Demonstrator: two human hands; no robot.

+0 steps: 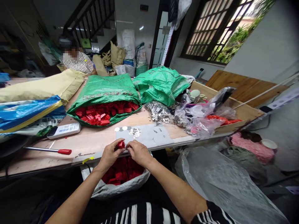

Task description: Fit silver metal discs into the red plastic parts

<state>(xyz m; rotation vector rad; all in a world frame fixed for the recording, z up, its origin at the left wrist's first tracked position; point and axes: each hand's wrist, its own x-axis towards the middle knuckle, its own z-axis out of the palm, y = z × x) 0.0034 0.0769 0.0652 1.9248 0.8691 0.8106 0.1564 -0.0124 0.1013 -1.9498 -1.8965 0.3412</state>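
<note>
Between thumb and fingers, my left hand [111,156] grips a small red plastic piece [121,144] at the table's front edge. My right hand [139,152] is closed in a pinch right beside that piece; whatever it pinches is too small to make out. Just beyond the hands lies a grey sheet [151,137] with a little heap of small shiny metal pieces [135,133] and a few round discs [121,128]. Under my hands, a white sack [116,190] full of red pieces [121,174] sits open at my lap.
A green sack [107,87] spilling red pieces lies on the table. Right of it are bagged metal parts [158,112] and a cluttered wooden tray [252,116]. A red-handled lever [64,151] and a white device [65,130] are at left. Another person [79,63] sits across.
</note>
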